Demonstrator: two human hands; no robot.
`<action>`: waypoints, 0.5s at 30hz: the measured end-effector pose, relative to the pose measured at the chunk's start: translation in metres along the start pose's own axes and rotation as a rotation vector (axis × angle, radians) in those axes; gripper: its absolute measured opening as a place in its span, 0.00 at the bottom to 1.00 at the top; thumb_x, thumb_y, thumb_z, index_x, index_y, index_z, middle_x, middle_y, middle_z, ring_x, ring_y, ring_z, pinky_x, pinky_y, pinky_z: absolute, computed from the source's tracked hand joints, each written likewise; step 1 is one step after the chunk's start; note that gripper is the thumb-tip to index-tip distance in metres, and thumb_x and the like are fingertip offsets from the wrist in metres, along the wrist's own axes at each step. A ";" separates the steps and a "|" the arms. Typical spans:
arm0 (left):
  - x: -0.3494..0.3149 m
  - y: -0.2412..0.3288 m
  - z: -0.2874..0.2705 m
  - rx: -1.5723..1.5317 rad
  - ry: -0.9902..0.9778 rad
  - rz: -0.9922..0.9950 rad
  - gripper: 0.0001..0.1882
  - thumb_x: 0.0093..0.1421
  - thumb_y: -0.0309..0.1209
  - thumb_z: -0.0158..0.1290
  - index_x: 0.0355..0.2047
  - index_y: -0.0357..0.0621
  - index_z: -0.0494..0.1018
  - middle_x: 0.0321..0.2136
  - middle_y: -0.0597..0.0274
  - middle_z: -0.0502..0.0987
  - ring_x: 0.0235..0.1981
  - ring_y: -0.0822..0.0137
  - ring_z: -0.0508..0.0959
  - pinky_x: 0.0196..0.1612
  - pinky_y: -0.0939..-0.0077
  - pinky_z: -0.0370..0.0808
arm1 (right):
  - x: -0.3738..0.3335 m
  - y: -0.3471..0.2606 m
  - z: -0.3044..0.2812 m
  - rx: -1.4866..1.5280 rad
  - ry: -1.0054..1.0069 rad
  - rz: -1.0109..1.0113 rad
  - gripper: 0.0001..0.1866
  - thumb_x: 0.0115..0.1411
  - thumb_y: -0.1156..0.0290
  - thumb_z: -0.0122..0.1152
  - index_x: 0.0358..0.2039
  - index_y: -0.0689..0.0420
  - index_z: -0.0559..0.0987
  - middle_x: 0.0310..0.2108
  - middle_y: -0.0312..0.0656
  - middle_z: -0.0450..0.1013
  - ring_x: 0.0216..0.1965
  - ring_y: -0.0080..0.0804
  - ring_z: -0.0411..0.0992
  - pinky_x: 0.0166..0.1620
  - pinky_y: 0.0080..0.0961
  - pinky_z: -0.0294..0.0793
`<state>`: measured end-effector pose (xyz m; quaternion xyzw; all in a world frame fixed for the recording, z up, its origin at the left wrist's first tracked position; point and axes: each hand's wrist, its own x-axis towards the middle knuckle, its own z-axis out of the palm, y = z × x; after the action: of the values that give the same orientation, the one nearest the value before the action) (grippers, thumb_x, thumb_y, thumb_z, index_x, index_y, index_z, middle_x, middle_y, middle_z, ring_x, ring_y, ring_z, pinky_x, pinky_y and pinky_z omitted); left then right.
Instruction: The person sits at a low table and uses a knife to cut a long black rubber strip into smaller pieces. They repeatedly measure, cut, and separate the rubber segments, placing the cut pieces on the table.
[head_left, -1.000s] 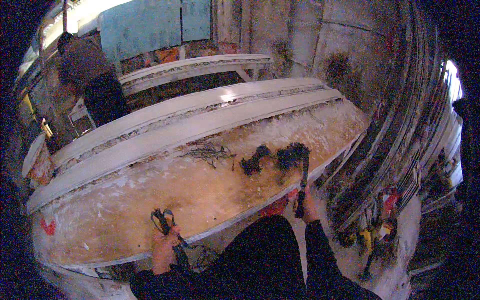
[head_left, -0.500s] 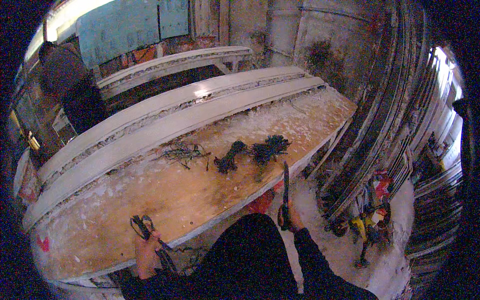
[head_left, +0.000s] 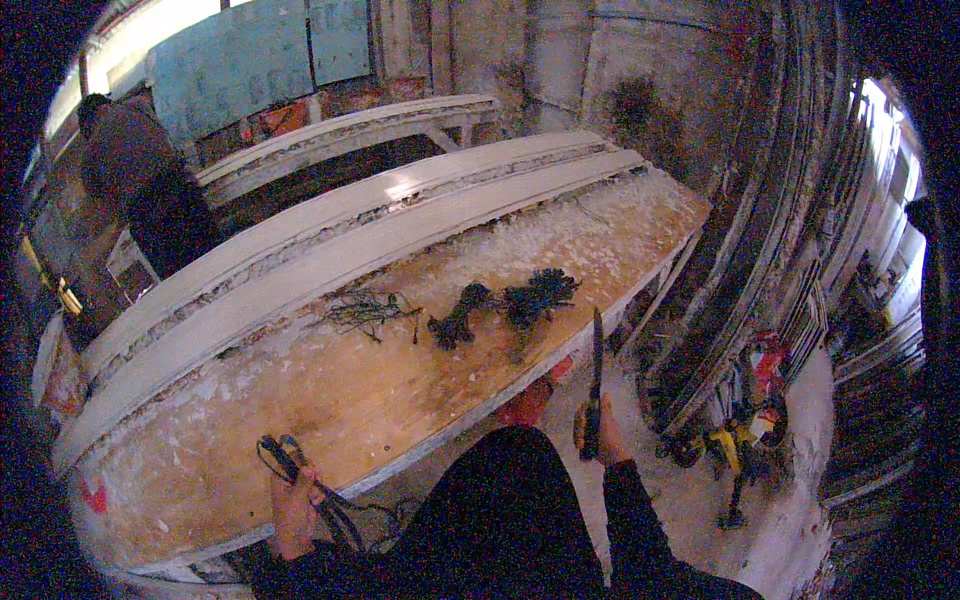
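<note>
My left hand is closed round a dark looped strap at the near left edge of a wooden table. Its loop stands above my fingers, and the tails hang down beside my wrist. My right hand grips a long, narrow dark blade-like tool, pointing up and away beside the table's near edge; its exact kind is unclear. Two dark tied bundles, a left one and a right one, lie on the tabletop. Left of them is a loose tangle of thin dark strands.
Long pale mouldings run along the table's far side. Another person stands at the far left. Long strips lean at the right, above a yellow-and-black power tool on the floor. Something red is under the table edge.
My right hand has shifted a little to the right, and the tool in it has turned and moved right. My left hand keeps the strap in nearly the same place.
</note>
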<state>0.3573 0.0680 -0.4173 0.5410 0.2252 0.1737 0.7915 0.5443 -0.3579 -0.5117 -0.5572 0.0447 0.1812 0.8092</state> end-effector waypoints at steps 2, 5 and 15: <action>0.000 -0.001 -0.001 0.025 0.015 0.014 0.09 0.52 0.26 0.51 0.31 0.45 0.63 0.21 0.67 0.67 0.15 0.78 0.64 0.14 0.86 0.60 | 0.021 -0.022 0.018 -0.049 0.054 -0.031 0.28 0.55 0.39 0.31 0.19 0.52 0.65 0.12 0.33 0.61 0.11 0.24 0.61 0.14 0.20 0.62; 0.000 -0.004 -0.003 -0.007 0.048 0.023 0.09 0.51 0.27 0.52 0.30 0.45 0.63 0.20 0.68 0.67 0.16 0.78 0.64 0.14 0.86 0.61 | 0.048 -0.031 0.041 -0.213 0.195 -0.071 0.26 0.56 0.42 0.34 0.22 0.52 0.66 0.14 0.33 0.62 0.12 0.22 0.62 0.13 0.18 0.62; 0.001 -0.004 -0.006 0.041 0.013 -0.027 0.12 0.49 0.31 0.55 0.31 0.43 0.64 0.19 0.69 0.66 0.16 0.79 0.63 0.17 0.85 0.60 | 0.035 0.023 0.006 -0.286 0.099 -0.034 0.23 0.57 0.45 0.37 0.21 0.53 0.66 0.12 0.34 0.62 0.11 0.24 0.62 0.14 0.22 0.60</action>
<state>0.3552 0.0719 -0.4227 0.5529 0.2409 0.1619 0.7810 0.5680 -0.3370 -0.5393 -0.6758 0.0488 0.1442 0.7212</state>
